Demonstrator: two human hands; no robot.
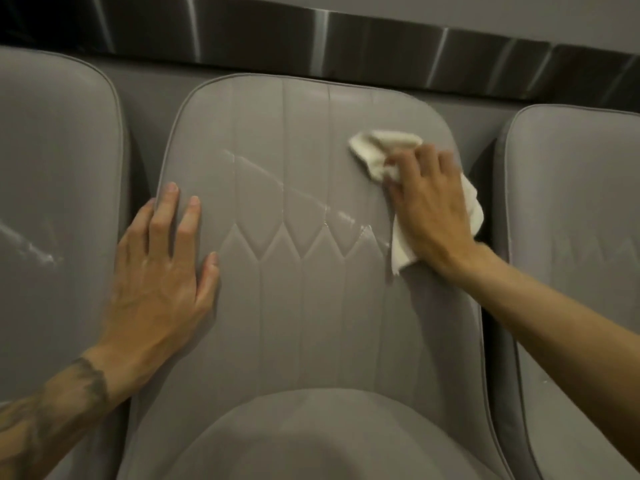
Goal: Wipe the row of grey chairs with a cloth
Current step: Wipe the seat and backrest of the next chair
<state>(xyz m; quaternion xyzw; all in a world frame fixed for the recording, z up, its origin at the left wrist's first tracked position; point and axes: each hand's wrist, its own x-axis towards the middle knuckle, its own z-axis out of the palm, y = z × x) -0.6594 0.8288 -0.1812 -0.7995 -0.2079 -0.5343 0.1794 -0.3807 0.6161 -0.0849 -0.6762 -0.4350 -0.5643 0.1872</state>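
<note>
The backrest of the middle grey chair [304, 299] fills the view, stitched with a zigzag pattern. A whitish wet streak [304, 197] runs diagonally across it from upper left to lower right. My right hand [431, 209] presses a crumpled white cloth [377, 152] against the backrest's upper right part; cloth shows above the fingers and trails below the palm. My left hand [162, 271] lies flat with spread fingers on the backrest's left edge, holding nothing. The chair's seat [311, 441] curves at the bottom.
A second grey chair [52, 202] stands at the left with a whitish smear on its backrest. A third grey chair [575, 237] stands at the right. A dark metal band [381, 50] runs along the wall behind the backrests.
</note>
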